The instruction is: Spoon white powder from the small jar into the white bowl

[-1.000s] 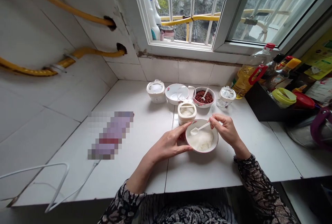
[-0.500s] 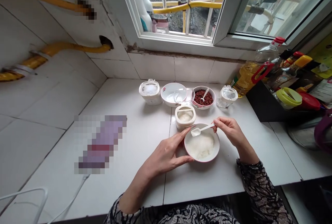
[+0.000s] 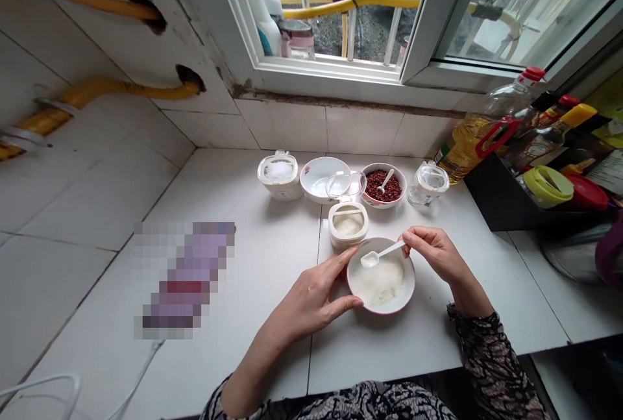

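Note:
A white bowl [image 3: 381, 304] with white grains in it stands on the counter. My left hand [image 3: 321, 290] grips its left rim between thumb and fingers. Pinched in my right hand [image 3: 431, 248] is the handle of a small white spoon [image 3: 370, 259], whose scoop is over the bowl's upper left part. Whether the scoop holds grains is hard to tell. Just behind the bowl is an open cream container [image 3: 348, 224] with pale grains. Farther back are an empty-looking bowl [image 3: 324, 178] and a bowl of dark red grains [image 3: 382, 186] with a white spoon in it.
A lidded white container [image 3: 279, 176] stands at the back left, a clear jar [image 3: 429, 183] at the back right. An oil bottle [image 3: 467, 141] and a black rack [image 3: 496, 202] of condiments line the right side. A blurred purple object [image 3: 195, 271] with a cable lies left.
The view has shifted slightly. Both hands still hold the same things, and the spoon stays over the bowl with hardly any movement relative to it.

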The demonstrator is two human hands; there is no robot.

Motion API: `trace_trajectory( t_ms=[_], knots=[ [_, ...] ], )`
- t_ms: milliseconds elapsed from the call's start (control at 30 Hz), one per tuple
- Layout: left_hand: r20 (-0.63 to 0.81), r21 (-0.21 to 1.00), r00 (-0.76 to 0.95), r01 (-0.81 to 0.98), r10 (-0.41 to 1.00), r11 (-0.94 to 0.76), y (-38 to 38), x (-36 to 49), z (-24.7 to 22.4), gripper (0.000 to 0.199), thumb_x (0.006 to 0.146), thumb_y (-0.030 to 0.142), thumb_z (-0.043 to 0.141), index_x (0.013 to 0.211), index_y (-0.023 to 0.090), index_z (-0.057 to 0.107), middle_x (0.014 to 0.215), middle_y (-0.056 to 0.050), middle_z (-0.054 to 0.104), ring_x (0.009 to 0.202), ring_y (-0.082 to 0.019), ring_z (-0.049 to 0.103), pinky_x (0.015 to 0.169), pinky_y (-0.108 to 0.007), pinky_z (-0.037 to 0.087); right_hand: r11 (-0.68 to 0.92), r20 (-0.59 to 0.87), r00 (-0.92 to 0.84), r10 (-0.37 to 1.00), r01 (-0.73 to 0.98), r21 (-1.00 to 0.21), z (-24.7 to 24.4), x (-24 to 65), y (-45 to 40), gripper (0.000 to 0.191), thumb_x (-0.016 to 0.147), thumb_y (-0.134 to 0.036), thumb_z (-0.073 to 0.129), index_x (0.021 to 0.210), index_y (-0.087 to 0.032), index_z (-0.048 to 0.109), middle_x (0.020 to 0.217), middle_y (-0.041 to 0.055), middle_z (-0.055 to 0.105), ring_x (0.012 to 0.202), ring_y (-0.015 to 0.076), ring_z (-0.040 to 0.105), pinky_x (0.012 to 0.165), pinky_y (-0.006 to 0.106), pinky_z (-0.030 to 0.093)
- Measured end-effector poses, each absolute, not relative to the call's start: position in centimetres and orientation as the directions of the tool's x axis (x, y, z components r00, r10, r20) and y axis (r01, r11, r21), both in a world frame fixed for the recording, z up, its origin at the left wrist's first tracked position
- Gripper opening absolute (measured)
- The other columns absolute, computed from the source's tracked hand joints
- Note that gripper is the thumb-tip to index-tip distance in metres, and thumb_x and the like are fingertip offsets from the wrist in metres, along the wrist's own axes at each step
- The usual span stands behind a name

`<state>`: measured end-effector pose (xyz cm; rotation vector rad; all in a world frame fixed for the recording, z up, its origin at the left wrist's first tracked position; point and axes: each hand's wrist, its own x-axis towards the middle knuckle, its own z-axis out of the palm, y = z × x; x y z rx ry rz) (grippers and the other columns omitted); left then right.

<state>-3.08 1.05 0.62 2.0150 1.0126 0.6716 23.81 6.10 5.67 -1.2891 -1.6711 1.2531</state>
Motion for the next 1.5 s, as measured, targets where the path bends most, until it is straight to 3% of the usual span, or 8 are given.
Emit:
trace_trajectory(
  t_ms=[167, 300, 433, 600, 767, 967, 1333, 1500],
  knots=[
    [0.062, 0.85, 0.52, 0.42, 0.852, -0.319, 1.1, -2.9, 0.8, 0.07, 0.091, 0.046, 0.067, 0.15, 0.028, 0.034, 0.131, -0.01, 0.064, 0.106, -0.027, 0.068, 0.093, -0.045, 0.057, 0.041, -0.013, -0.234, 0.972, 0.223, -0.974, 5.7, 23.5, 6.3, 0.052, 0.084, -0.066, 0.064, 0.061, -0.019, 0.066, 0.062, 0.0033, 0.066, 0.062, 0.0172, 0.063, 0.068, 0.031, 0.054],
    [0.061, 0.844, 0.517, 0.43, 0.854, -0.32, 1.1, -3.0, 0.6, 0.072, 0.09, 0.047, 0.067, 0.15, 0.028, 0.032, 0.132, -0.011, 0.063, 0.107, -0.028, 0.067, 0.094, -0.046, 0.056, 0.107, 0.087, -0.105, 0.991, 0.196, -0.975, 5.4, 22.5, 6.1, 0.049, 0.086, -0.064, 0.062, 0.066, -0.02, 0.065, 0.065, 0.0029, 0.068, 0.069, 0.0194, 0.068, 0.078, 0.034, 0.057],
    [0.047, 0.852, 0.524, 0.424, 0.851, -0.308, 1.0, -3.0, 0.6, 0.073, 0.091, 0.047, 0.066, 0.152, 0.029, 0.03, 0.13, -0.01, 0.064, 0.104, -0.027, 0.068, 0.093, -0.045, 0.056, 0.239, 0.237, -0.046, 0.97, 0.324, -0.915, 5.0, 21.6, 5.6, 0.037, 0.094, -0.051, 0.059, 0.074, -0.021, 0.068, 0.073, 0.0041, 0.072, 0.073, 0.0194, 0.069, 0.075, 0.032, 0.056],
    [0.038, 0.858, 0.523, 0.42, 0.852, -0.296, 1.1, -2.9, 0.7, 0.073, 0.091, 0.047, 0.066, 0.152, 0.028, 0.031, 0.129, -0.01, 0.065, 0.103, -0.027, 0.068, 0.093, -0.044, 0.056, 0.556, 0.569, -0.169, 0.805, 0.549, -0.624, 4.6, 21.0, 5.6, 0.016, 0.095, -0.027, 0.059, 0.084, -0.022, 0.07, 0.084, 0.0071, 0.075, 0.086, 0.0234, 0.07, 0.081, 0.038, 0.055],
    [0.05, 0.852, 0.524, 0.422, 0.85, -0.31, 1.1, -2.9, 0.5, 0.074, 0.09, 0.046, 0.067, 0.152, 0.028, 0.031, 0.134, -0.011, 0.063, 0.107, -0.027, 0.067, 0.094, -0.045, 0.055, 0.7, 0.702, -0.31, 0.641, 0.61, -0.371, 4.8, 20.9, 5.7, 0.012, 0.094, -0.017, 0.06, 0.089, -0.023, 0.069, 0.081, 0.0047, 0.076, 0.088, 0.0238, 0.071, 0.088, 0.043, 0.053],
    [0.041, 0.846, 0.519, 0.437, 0.854, -0.306, 1.1, -2.9, 0.6, 0.074, 0.09, 0.046, 0.067, 0.152, 0.026, 0.032, 0.132, -0.01, 0.064, 0.105, -0.027, 0.067, 0.093, -0.044, 0.056, 0.642, 0.694, -0.22, 0.685, 0.634, -0.433, 5.0, 21.4, 5.6, 0.014, 0.094, -0.018, 0.059, 0.083, -0.023, 0.066, 0.078, 0.0054, 0.074, 0.079, 0.0223, 0.071, 0.08, 0.041, 0.055],
    [0.064, 0.843, 0.523, 0.428, 0.85, -0.327, 1.2, -2.9, 0.5, 0.072, 0.091, 0.048, 0.065, 0.151, 0.025, 0.033, 0.134, -0.011, 0.063, 0.106, -0.027, 0.068, 0.093, -0.043, 0.056, 0.733, 0.705, -0.333, 0.627, 0.559, -0.388, 4.2, 19.9, 5.3, 0.01, 0.092, -0.014, 0.061, 0.086, -0.021, 0.065, 0.078, 0.0041, 0.073, 0.079, 0.0207, 0.07, 0.084, 0.041, 0.055],
    [0.041, 0.846, 0.526, 0.434, 0.849, -0.31, 1.2, -2.9, 0.6, 0.074, 0.09, 0.048, 0.066, 0.151, 0.024, 0.033, 0.129, -0.011, 0.065, 0.1, -0.025, 0.068, 0.091, -0.042, 0.056, 0.681, 0.692, -0.229, 0.684, 0.541, -0.494, 4.7, 20.5, 5.3, 0.012, 0.093, -0.015, 0.061, 0.084, -0.021, 0.066, 0.078, 0.0041, 0.073, 0.08, 0.0206, 0.07, 0.083, 0.04, 0.055]
  ],
)
